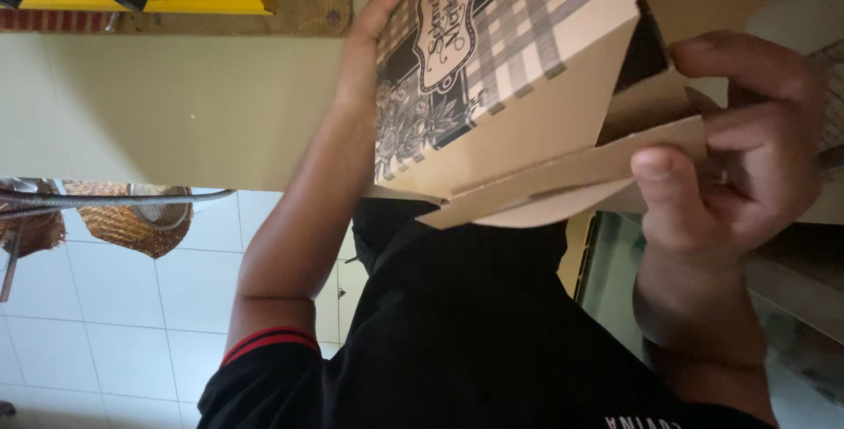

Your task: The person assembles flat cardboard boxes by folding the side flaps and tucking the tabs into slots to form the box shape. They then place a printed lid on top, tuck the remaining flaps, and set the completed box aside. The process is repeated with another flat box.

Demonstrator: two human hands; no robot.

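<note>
Item: 1 cardboard box (527, 104), printed check pattern, held between 2 hands above a black shirt (457, 323). Left hand (365, 51): fingers straight and flat against the box's printed side, not curled. Right hand (747, 148): thumb and fingers pinched shut on a plain flap (580, 174) at the box's open end.

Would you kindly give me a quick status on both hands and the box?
Left hand flat against brown printed cardboard box. Right hand in pinch grip on box's plain flap. Nothing obstructing.
</note>
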